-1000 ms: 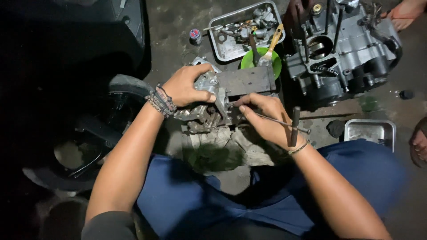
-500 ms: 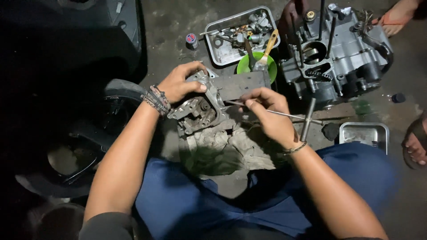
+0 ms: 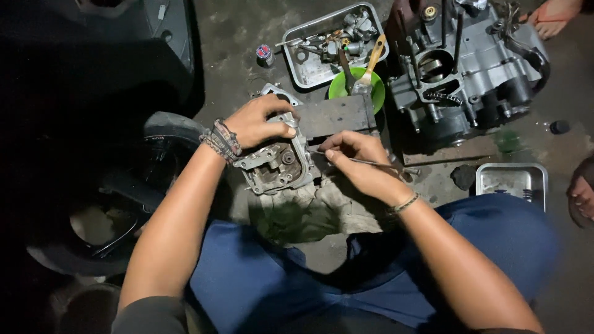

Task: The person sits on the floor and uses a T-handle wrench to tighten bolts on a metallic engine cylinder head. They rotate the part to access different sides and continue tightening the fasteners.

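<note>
A grey metal engine cylinder head [image 3: 275, 166] rests on a dirty rag [image 3: 315, 207] on the ground between my knees. My left hand [image 3: 260, 120] grips its upper edge and holds it steady. My right hand [image 3: 359, 162] is closed around a thin metal rod tool [image 3: 377, 164], whose tip lies near the right side of the cylinder head. A dark flat metal block [image 3: 337, 116] sits just behind my hands.
An engine crankcase [image 3: 470, 68] stands at the upper right. A metal tray of small parts [image 3: 303, 62] and a green bowl with brushes [image 3: 356, 86] lie behind. A smaller tray [image 3: 510, 182] sits at right. A tyre [image 3: 161, 133] is at left. Another person's foot [image 3: 581, 192] shows at the right edge.
My left hand has turned the cylinder head so its open face points up. My right hand has shifted the thin rod tool toward the head's right side.
</note>
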